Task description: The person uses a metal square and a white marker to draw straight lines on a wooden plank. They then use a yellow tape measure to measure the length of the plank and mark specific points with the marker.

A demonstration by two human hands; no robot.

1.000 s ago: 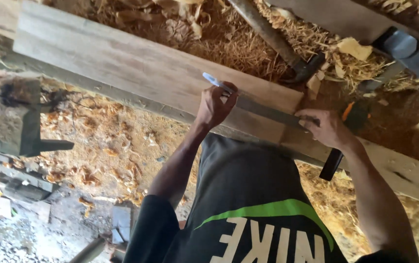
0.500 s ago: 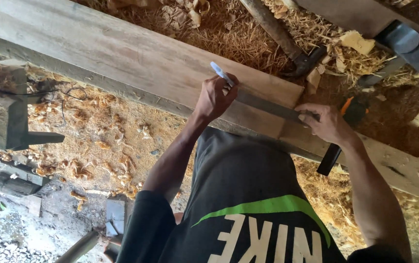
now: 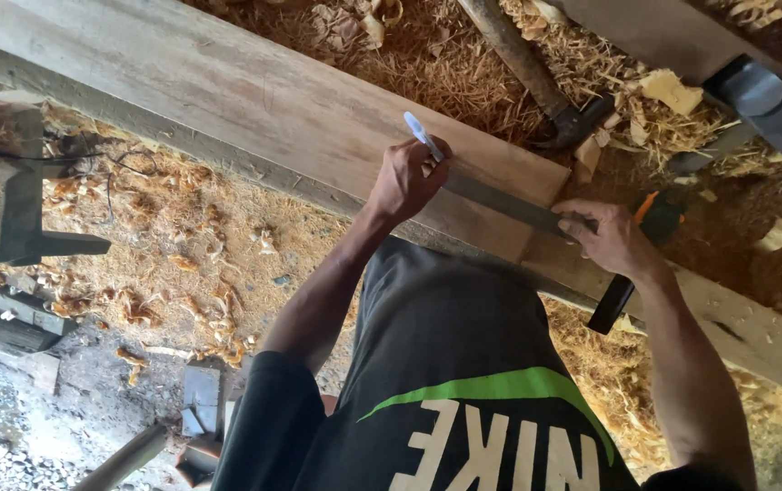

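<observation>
A long pale wooden plank runs diagonally across the view. A grey metal square lies flat on it, and its black handle hangs below the plank's near edge. My left hand is closed around a white and blue pen, with the tip at the far end of the blade. My right hand presses down on the blade's other end, close to the plank's edge.
Wood shavings and straw cover the ground on both sides of the plank. A long-handled tool with a dark metal head lies behind the plank. An orange-marked object sits by my right hand. A wooden block stands at the left.
The view has drifted a little. My left hand with the pen sits slightly further right along the blade; my right hand still holds the square down.
</observation>
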